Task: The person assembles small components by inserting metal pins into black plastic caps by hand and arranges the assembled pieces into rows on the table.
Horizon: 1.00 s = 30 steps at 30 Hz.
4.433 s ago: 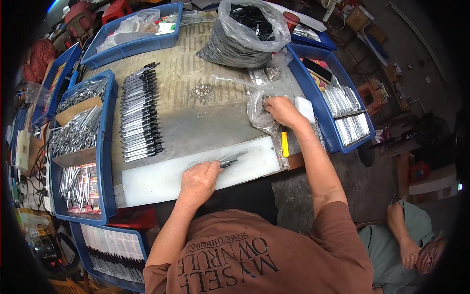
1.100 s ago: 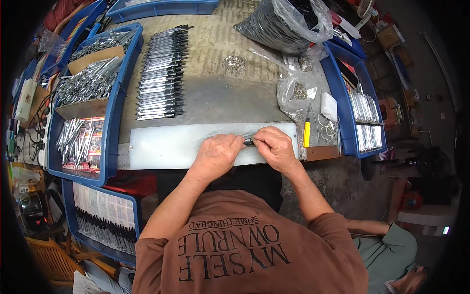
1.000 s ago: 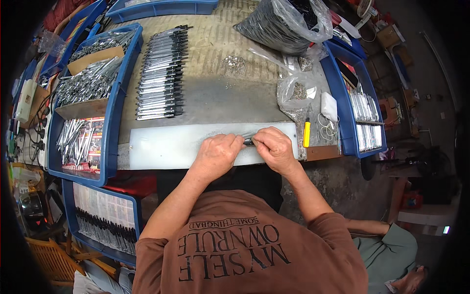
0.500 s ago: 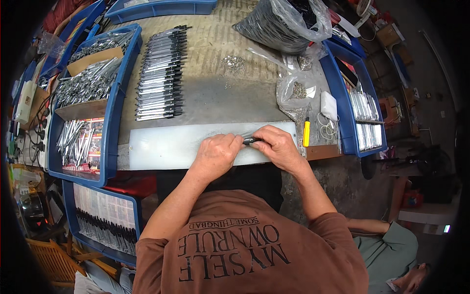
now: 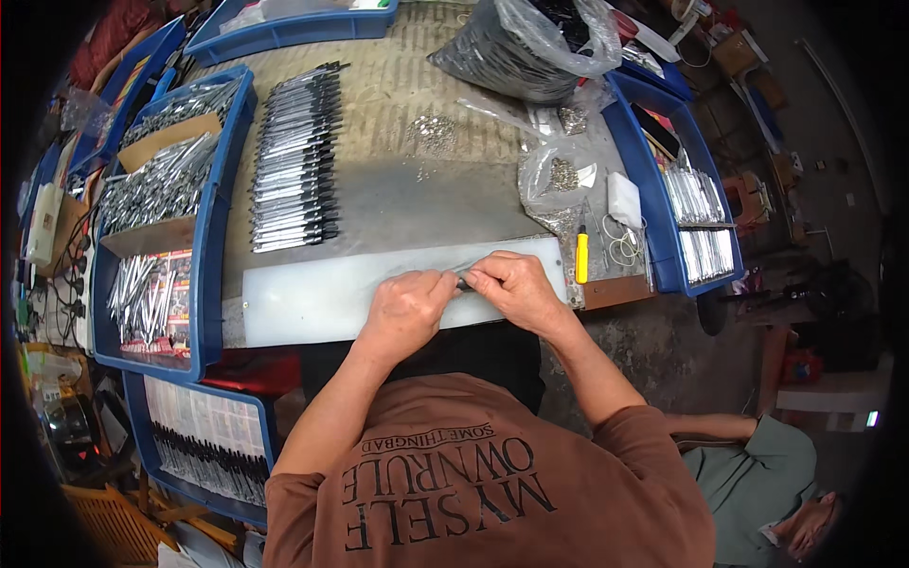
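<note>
Over the white board (image 5: 312,295) at the table's front edge, my left hand (image 5: 412,305) and my right hand (image 5: 516,289) meet with fingers pinched. Between their fingertips is a dark pen (image 5: 463,283); only a short black piece of it shows, the rest being covered by the fingers. Beyond the board on the left, a long row of silver-and-black pens (image 5: 295,156) lies side by side. A yellow-handled screwdriver (image 5: 581,257) rests just right of the board.
A blue tray (image 5: 220,237) at left holds loose silver pen parts. Another blue tray (image 5: 666,237) stands at right. Plastic bags (image 5: 559,180) of small metal parts and scattered bits (image 5: 434,133) lie on the table. Lower left, a tray (image 5: 270,417) holds black-tipped pens. A co-worker (image 5: 753,473) is at lower right.
Both hands have drawn slightly closer together, and less of the dark pen shows between them. The whole view has shifted a little; the table things stay in place.
</note>
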{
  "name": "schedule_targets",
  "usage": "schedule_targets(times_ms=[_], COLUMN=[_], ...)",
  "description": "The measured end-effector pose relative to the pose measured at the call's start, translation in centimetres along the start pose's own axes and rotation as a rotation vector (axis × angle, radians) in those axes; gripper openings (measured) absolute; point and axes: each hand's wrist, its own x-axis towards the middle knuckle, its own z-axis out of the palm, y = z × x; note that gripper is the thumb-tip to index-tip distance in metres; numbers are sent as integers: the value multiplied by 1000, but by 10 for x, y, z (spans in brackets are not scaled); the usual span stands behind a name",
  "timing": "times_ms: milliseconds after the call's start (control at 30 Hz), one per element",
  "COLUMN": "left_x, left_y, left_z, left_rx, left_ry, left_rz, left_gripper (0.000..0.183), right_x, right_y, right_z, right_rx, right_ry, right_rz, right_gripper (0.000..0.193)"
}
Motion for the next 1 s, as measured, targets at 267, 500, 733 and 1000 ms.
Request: schedule_targets(times_ms=[267, 500, 733, 1000], left_x=[1, 2, 2, 4], left_y=[1, 1, 3, 2], left_z=[-3, -2, -3, -3], left_rx=[3, 1, -4, 17], left_ry=[-22, -22, -23, -37], left_rz=[-19, -11, -22, -18], left_gripper=[13, 14, 14, 15], right_x=[17, 48, 61, 71], right_y=[28, 81, 91, 90], right_z=[-49, -96, -91, -89], right_rx=[-20, -429, -581, -659], right_ry=[320, 251, 111, 50], right_rz=[26, 105, 205, 312], right_gripper=[16, 15, 16, 16])
